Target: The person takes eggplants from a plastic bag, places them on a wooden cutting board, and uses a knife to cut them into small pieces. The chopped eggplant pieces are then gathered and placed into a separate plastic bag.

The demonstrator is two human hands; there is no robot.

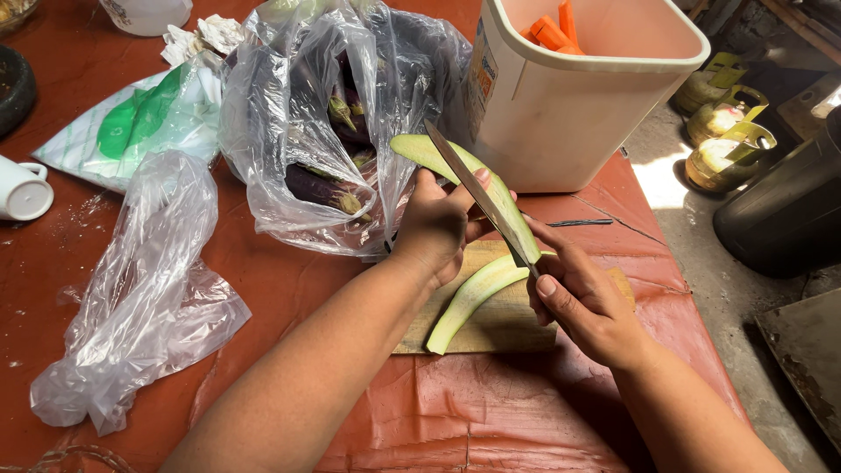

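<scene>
The left hand [435, 226] is gripping the eggplant piece [477, 175] above the board [504, 320], fingers closed around it, steadying it for slicing. The right hand [583, 298] is clamping the knife [477, 194], blade lying along the piece. A cut slice [471, 298] is resting on the board, near the bag [337, 123].

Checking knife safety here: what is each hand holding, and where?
Left hand grips the peeled eggplant mid-length; right hand holds the knife by its handle.

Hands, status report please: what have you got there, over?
Left hand holds pale green vegetable slice. Right hand holds knife against it. Second slice on cutting board. Nothing blocking.
</scene>
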